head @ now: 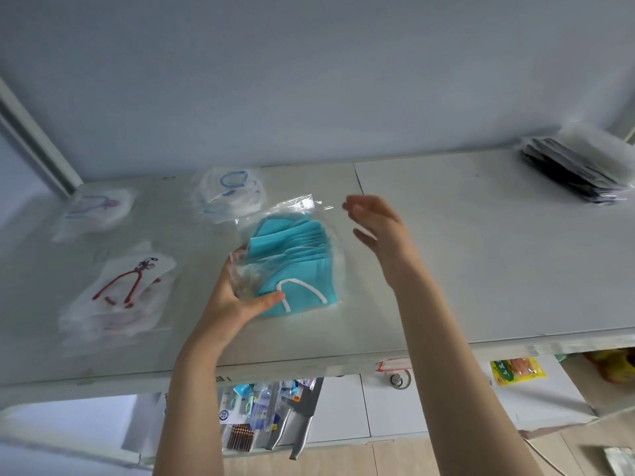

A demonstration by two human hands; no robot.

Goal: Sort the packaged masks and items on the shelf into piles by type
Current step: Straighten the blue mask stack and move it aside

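A clear plastic pack of blue masks (295, 266) lies near the middle of the white shelf (481, 269). My left hand (240, 297) grips the pack's lower left corner, thumb on top. My right hand (374, 228) hovers just right of the pack, fingers spread, holding nothing. Behind the pack sits a pile of white masks with blue straps (230, 194). At the left lie a pack with red straps (120, 290) and a pale pack with purple print (96, 211). A stack of black masks (577, 170) rests at the far right.
The shelf's back wall rises behind the piles. A white post (34, 139) stands at the far left. Below the front edge, a lower shelf holds small packaged goods (261, 413), knives (295, 427) and a yellow packet (515, 371).
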